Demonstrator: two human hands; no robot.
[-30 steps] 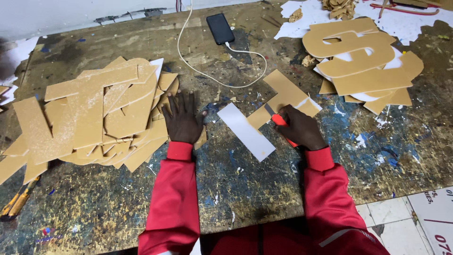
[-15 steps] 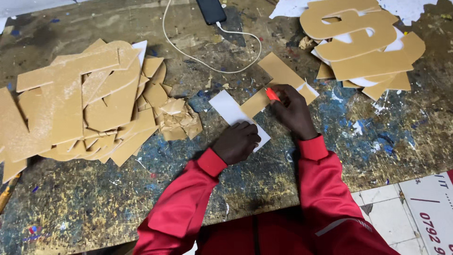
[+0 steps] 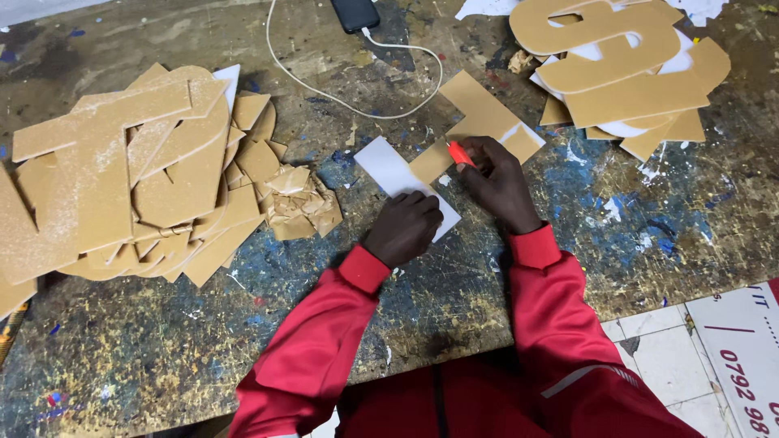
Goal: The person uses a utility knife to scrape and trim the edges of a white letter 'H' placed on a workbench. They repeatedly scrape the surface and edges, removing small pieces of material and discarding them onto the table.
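Brown card, cut into a T-shaped piece point(image 3: 479, 122) with its white face partly bared, is being worked on near the middle of the paint-spattered bench point(image 3: 665, 219). Open room is being left in front of the piece and to its right, up to the near bench edge; the left is being crowded by a heap of card offcuts point(image 3: 130, 170) and a crumpled wad of brown paper point(image 3: 304, 207). A stack of cut card letters point(image 3: 625, 65) is lying well apart at the far right, and a white cable point(image 3: 357, 105) is curling just behind the piece.

The left hand point(image 3: 403, 229) is being pressed knuckles-up on the white strip point(image 3: 393, 174), its grip curled shut against it. The right hand point(image 3: 501, 180) is being held closed around a red-handled cutter point(image 3: 460, 152), whose tip is touching the piece where brown meets white.
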